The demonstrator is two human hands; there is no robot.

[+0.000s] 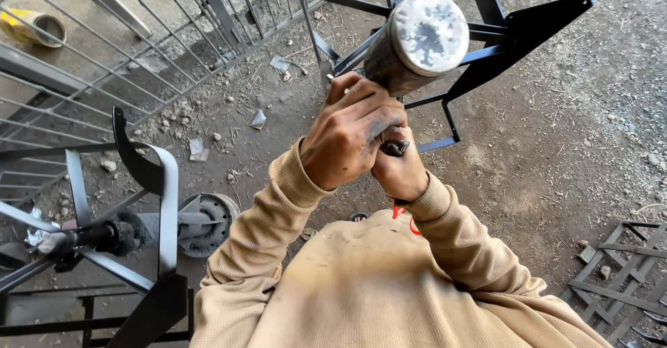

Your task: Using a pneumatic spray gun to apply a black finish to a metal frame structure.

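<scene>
A black metal frame (pixel 149 181) stands at my left. My left hand (pixel 347 136) is clamped round the spray can (pixel 417 39), held up near the camera; my right hand (pixel 399 171) grips beneath it. If either grip slackens, I reckon the can could drop. Both arms are bent, wrists raised.

Both hands (pixel 368 146) hold a hammer (pixel 417 39) up in the middle, the left hand (pixel 347 139) over the right hand (pixel 399 171). A frame (pixel 500 42) stands behind it. A fence (pixel 139 42) lies far left, a grinder (pixel 139 233) near left, a grid (pixel 618 278) near right.
</scene>
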